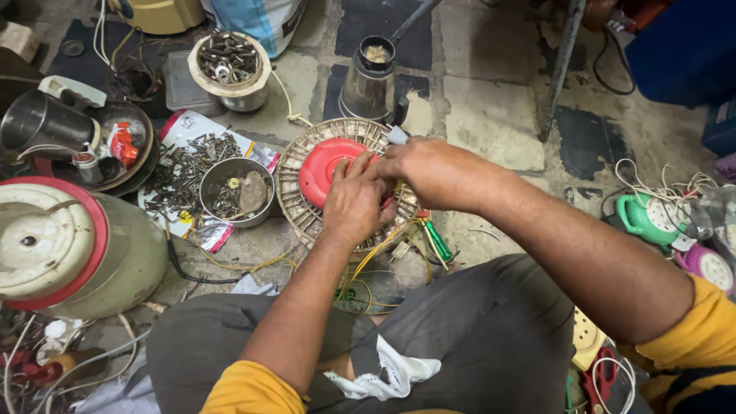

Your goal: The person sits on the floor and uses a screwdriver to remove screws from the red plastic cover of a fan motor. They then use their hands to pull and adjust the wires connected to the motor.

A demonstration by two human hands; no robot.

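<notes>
Left of centre, steel bowl point(236, 190) w/ screws is sitting by the round fan grille point(295, 192) on the floor. Left hand point(353, 201) is resting curled on its red hub point(326, 169). Right hand point(429, 170) is closing over left fingers, pinching sth hidden; yellow wires point(368, 257) are trailing below.

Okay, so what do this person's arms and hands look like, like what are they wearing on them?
Both hands, left hand and right hand, are bare: no gloves, and no rings or watch that I can make out. The forearms are uncovered too. Mustard-yellow short sleeves end above the elbows on both arms.
</notes>
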